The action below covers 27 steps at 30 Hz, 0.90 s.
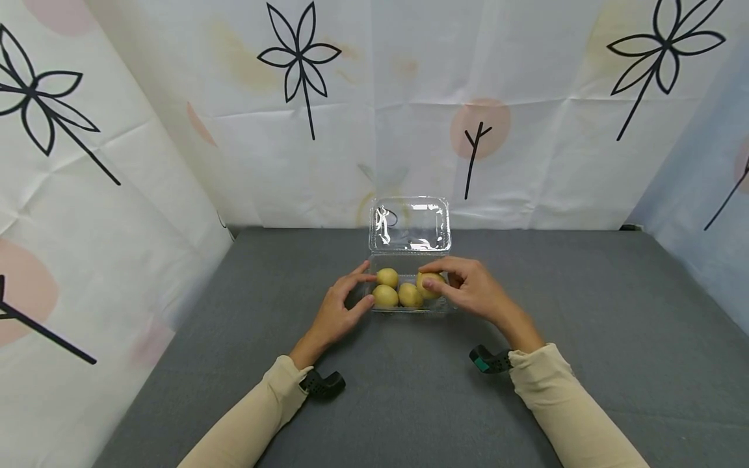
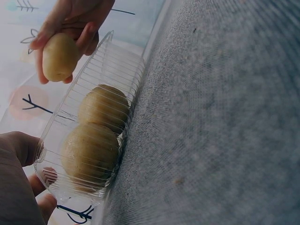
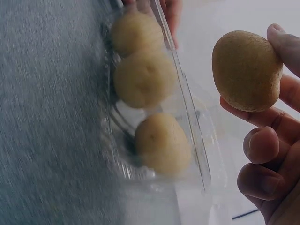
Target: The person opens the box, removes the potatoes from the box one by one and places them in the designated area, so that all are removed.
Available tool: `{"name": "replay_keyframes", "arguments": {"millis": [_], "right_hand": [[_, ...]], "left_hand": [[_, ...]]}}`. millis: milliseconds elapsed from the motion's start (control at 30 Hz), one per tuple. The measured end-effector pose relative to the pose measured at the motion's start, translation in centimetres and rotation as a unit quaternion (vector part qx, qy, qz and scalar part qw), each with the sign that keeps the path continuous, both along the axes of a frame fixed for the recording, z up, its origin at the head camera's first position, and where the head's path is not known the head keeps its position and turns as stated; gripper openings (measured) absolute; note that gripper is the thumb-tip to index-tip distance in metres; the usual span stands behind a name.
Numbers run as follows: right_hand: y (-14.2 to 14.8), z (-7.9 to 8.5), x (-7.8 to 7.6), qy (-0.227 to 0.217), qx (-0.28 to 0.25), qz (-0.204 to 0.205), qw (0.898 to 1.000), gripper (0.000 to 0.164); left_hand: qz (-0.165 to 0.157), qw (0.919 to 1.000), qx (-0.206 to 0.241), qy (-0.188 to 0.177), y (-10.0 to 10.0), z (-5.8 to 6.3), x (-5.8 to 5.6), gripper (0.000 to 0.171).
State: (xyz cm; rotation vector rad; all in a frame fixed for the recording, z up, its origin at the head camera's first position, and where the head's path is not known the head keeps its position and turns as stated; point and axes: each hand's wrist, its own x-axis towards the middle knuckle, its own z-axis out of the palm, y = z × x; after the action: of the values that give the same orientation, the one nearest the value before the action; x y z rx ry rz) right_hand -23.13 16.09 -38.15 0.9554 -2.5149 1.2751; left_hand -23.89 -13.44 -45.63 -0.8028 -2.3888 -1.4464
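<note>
Potato (image 3: 246,70) pinched in my right hand (image 1: 475,286), just above the right end of the clear clamshell (image 1: 404,262); my left hand (image 1: 339,304), fingers spread, touches its left side.

Three yellow potatoes (image 1: 410,295) in the open clear container (image 1: 405,264), a fourth potato (image 3: 246,70) just above.

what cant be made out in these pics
Rear round yellow potato: hidden in left wrist view behind two front potatoes.
Potatoes in clear rectangular plastic container: fine skin detail blurred in right wrist view.
Left hand: partly cut off by left wrist view's left edge.
Right hand: partly cut off by right wrist view's right edge.
</note>
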Motion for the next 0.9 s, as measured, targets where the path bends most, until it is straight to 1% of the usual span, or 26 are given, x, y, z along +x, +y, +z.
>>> {"name": "replay_keyframes", "arguments": {"millis": [300, 467, 567, 667, 800, 900], "right_hand": [[-2.3, 0.1, 1.0, 0.0, -0.014, 0.06, 0.998, 0.023], [-3.8, 0.0, 1.8, 0.022, -0.016, 0.095, 0.995, 0.021], [-4.8, -0.4, 2.2, 0.031, -0.009, 0.127, 0.991, 0.022], [-5.7, -0.8, 2.7, 0.04, 0.011, 0.149, 0.988, 0.022], [-6.7, -1.6, 3.3, 0.049, 0.037, 0.164, 0.985, 0.022], [-7.4, -2.5, 3.6, 0.053, 0.045, 0.171, 0.983, 0.022]], "left_hand": [[0.01, 0.9998, -0.017, -0.006, -0.1, -0.1, -0.2, 0.037], [0.014, 0.9996, -0.025, -0.004, -0.1, 0.1, -0.3, 0.037], [0.013, 0.9995, -0.027, -0.003, -0.2, 0.2, -0.2, 0.037], [0.012, 0.9995, -0.028, -0.002, -0.2, 0.2, -0.2, 0.037], [0.012, 0.9995, -0.028, -0.004, -0.3, 0.1, 0.0, 0.037], [0.006, 0.9997, -0.022, -0.005, -0.3, 0.1, 0.0, 0.037]]}}
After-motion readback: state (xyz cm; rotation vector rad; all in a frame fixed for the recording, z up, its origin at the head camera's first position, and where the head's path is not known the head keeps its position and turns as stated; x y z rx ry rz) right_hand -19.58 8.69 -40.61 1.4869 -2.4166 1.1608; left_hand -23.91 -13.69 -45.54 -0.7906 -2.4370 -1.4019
